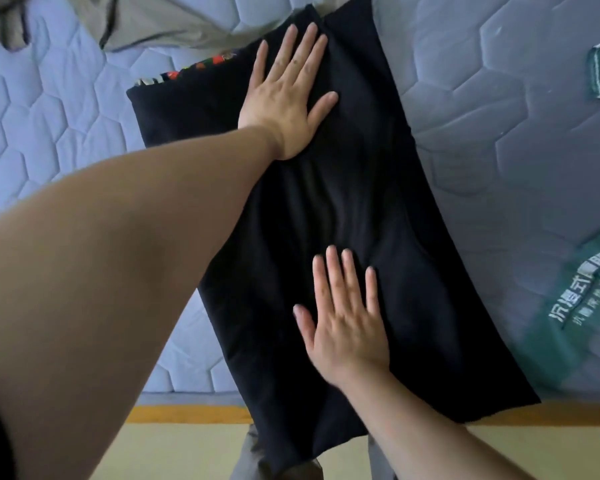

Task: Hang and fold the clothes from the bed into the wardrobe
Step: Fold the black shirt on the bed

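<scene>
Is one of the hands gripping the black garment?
No, the left hand and the right hand both lie flat with straight fingers on the black garment.

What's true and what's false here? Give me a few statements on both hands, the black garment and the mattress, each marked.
1. The left hand lies flat, fingers straight, on the far part of the black folded cloth garment. True.
2. The right hand pinches a corner of that garment. False: it lies flat on the near part, fingers straight.
3. The garment lies on a pale blue quilted mattress with hexagon stitching. True.
4. The black garment hangs on a hanger. False: no hanger is in view, and it lies spread on the mattress.
5. A grey crumpled garment lies beyond the black one. True.
</scene>
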